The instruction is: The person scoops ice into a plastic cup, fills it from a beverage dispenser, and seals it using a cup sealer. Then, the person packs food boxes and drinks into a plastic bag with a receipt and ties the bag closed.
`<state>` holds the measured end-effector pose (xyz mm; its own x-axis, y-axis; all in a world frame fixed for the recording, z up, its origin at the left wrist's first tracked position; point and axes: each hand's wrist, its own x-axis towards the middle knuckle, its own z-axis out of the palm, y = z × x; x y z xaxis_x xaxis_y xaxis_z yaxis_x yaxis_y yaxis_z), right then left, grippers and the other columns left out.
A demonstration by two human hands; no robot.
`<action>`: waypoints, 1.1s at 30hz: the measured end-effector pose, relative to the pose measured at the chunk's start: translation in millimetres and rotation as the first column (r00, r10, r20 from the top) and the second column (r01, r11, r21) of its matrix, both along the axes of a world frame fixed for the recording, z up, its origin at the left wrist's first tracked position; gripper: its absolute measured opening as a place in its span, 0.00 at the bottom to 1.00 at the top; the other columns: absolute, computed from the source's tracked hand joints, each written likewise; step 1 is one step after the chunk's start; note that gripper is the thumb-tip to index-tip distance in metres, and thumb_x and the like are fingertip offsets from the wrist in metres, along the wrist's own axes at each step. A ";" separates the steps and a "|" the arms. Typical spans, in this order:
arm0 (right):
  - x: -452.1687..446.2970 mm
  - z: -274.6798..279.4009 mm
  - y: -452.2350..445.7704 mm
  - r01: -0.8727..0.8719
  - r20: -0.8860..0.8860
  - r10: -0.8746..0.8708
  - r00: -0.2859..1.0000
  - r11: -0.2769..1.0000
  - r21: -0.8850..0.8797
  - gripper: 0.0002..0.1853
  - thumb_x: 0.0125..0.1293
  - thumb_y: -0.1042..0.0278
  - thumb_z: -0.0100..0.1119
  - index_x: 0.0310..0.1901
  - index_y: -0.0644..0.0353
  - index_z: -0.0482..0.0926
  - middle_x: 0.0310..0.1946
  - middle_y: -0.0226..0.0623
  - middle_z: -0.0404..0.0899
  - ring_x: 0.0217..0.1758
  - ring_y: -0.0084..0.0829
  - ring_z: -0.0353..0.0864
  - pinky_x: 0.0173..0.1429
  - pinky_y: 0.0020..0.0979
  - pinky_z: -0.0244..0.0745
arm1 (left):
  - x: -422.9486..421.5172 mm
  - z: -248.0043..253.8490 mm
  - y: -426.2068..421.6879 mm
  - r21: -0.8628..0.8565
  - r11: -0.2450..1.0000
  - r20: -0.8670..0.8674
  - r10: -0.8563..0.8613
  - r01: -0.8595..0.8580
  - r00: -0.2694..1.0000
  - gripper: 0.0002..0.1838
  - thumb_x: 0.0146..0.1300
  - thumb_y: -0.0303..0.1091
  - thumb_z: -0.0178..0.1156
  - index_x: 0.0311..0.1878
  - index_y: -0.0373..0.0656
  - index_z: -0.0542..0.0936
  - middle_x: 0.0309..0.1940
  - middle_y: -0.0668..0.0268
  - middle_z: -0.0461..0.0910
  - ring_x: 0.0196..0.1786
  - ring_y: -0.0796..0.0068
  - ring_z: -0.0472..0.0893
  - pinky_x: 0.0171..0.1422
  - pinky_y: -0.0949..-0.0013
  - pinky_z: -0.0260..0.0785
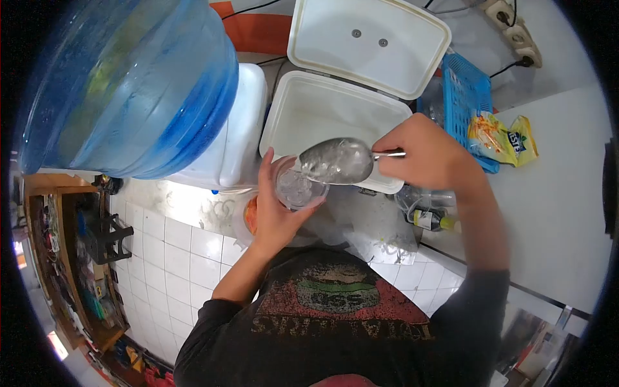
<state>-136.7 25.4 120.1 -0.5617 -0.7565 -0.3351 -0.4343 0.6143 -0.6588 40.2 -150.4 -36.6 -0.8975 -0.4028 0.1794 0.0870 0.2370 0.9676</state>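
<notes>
Evidently ice [295, 189] in the clear cup [280, 173] and adjacent metal scoop [367, 170].

Silvery scoop [338, 161], white cooler [329, 109], blue jug [135, 84], black printed shirt [348, 342]

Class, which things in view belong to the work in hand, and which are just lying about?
In use:
clear cup, in left hand
metal scoop, in right hand
probably the open white box

Lying about:
blue basket
yellow packet
labelled bottle

One wide head-worn view, forward and down, near the scoop [338, 161]
</notes>
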 end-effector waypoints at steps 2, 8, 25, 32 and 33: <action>15.1 9.1 -3.5 -0.259 -0.491 0.281 0.824 0.959 0.114 0.11 0.51 0.71 0.58 0.34 0.65 0.85 0.21 0.41 0.79 0.26 0.40 0.80 0.33 0.39 0.73 | -3.7 3.5 3.4 -0.002 0.999 -0.015 -0.033 0.033 0.999 0.62 0.42 0.22 0.77 0.75 0.41 0.44 0.62 0.50 0.66 0.66 0.57 0.69 0.71 0.57 0.59; 27.1 31.4 -1.3 -0.162 -0.513 0.127 0.849 0.986 -0.025 0.10 0.55 0.69 0.56 0.35 0.59 0.85 0.27 0.42 0.78 0.32 0.48 0.78 0.39 0.44 0.72 | -1.1 -0.7 2.3 -0.089 0.996 -0.022 -0.007 0.005 1.000 0.61 0.42 0.27 0.78 0.75 0.38 0.46 0.60 0.49 0.70 0.64 0.57 0.72 0.68 0.58 0.63; -73.3 -211.0 -17.4 0.127 -0.516 0.273 0.812 0.780 0.612 0.10 0.57 0.71 0.56 0.35 0.63 0.86 0.36 0.49 0.84 0.41 0.44 0.86 0.42 0.44 0.81 | 46.3 -27.6 -20.6 -0.091 0.996 -0.025 -0.016 0.014 1.000 0.62 0.39 0.27 0.80 0.75 0.44 0.48 0.60 0.50 0.71 0.62 0.57 0.73 0.64 0.56 0.68; -71.4 -206.5 -14.3 -0.129 -0.047 0.255 0.966 0.631 0.765 0.14 0.55 0.64 0.59 0.39 0.63 0.86 0.42 0.51 0.85 0.45 0.47 0.86 0.46 0.44 0.80 | 47.0 -39.1 -30.2 -0.018 0.999 -0.016 0.028 -0.028 0.999 0.61 0.40 0.28 0.80 0.74 0.42 0.50 0.60 0.50 0.71 0.62 0.55 0.73 0.65 0.55 0.66; -73.5 -215.9 -10.8 -0.131 -0.044 0.254 0.966 0.629 0.766 0.14 0.55 0.64 0.59 0.39 0.63 0.86 0.42 0.51 0.85 0.45 0.47 0.86 0.46 0.44 0.80 | 45.9 -39.7 -31.5 -0.015 1.000 -0.014 0.027 -0.028 1.000 0.61 0.39 0.28 0.80 0.74 0.42 0.50 0.60 0.50 0.71 0.62 0.55 0.74 0.65 0.54 0.67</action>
